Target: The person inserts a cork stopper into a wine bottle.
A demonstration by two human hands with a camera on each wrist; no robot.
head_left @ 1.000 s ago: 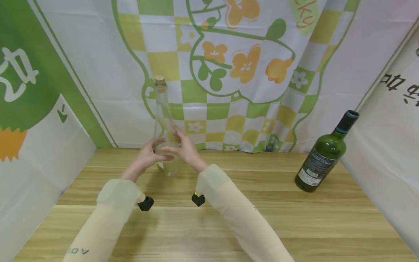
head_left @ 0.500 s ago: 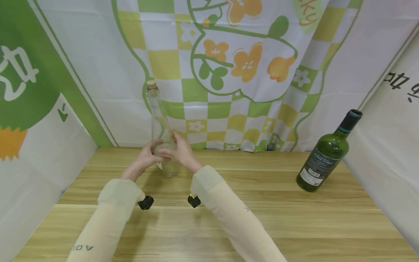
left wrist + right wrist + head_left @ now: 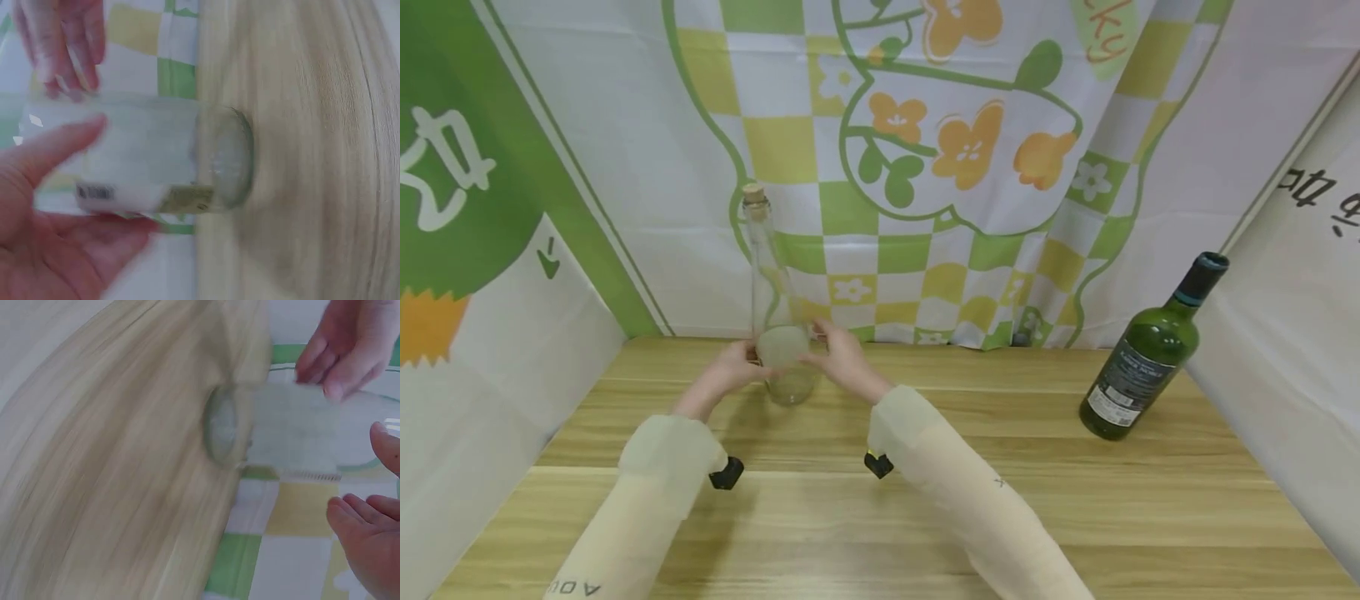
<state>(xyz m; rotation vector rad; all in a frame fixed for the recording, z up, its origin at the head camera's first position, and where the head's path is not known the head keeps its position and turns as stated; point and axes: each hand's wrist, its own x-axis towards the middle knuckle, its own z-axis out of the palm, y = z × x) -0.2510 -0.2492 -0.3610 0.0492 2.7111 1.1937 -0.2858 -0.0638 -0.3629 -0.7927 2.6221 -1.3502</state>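
Bright, even, diffuse light fills the head view, which is sharp, with soft faint shadows under the forearms on the wooden table [image 3: 925, 533] and wide-angle bending at the edges. Both wrist views are motion-blurred and washed out, smearing the clear glass bottle [image 3: 162, 156].

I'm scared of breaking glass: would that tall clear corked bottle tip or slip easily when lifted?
Probably tippy: the clear glass bottle is tall and narrow, with a small round base. It looks empty, so likely light. Smooth glass may be slippery, which could be why the left hand and right hand flank it low down.
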